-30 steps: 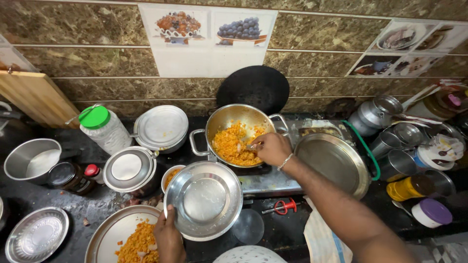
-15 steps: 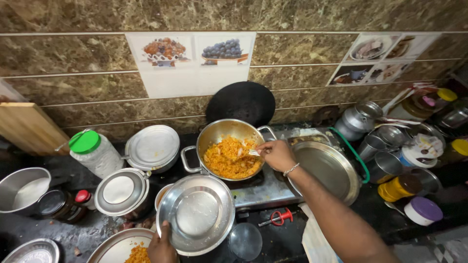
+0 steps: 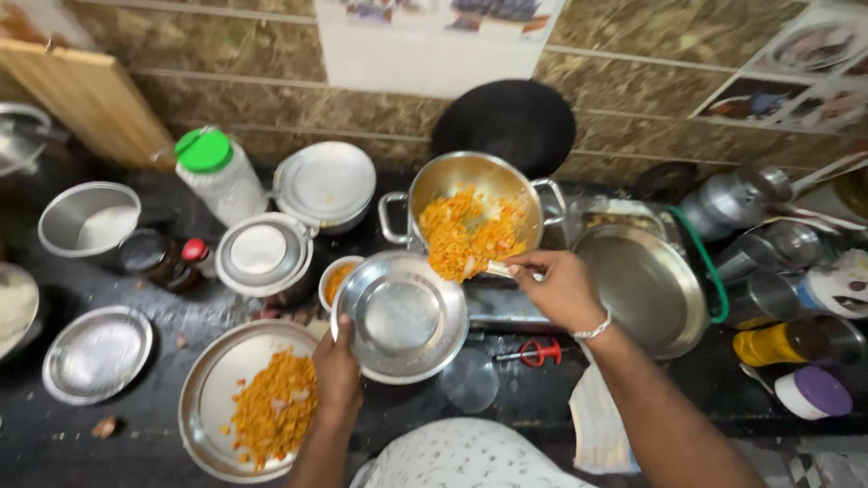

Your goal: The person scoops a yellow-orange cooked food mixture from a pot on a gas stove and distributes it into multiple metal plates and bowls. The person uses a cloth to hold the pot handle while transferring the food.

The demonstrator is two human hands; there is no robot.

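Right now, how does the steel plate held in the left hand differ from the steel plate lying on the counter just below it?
The held plate is bare, lifted above the counter and gripped at its rim by the left hand. The lower plate lies flat on the counter and carries a heap of orange rice. The lower plate also looks wider. Both are round, shiny steel with raised rims.

My silver plate [image 3: 400, 318], orange rice [image 3: 463, 239] w/ pale bits, green-lidded white jar [image 3: 220, 174], black counter [image 3: 154, 425], brown marbled tiles [image 3: 226, 95], red-handled tool [image 3: 535, 351].
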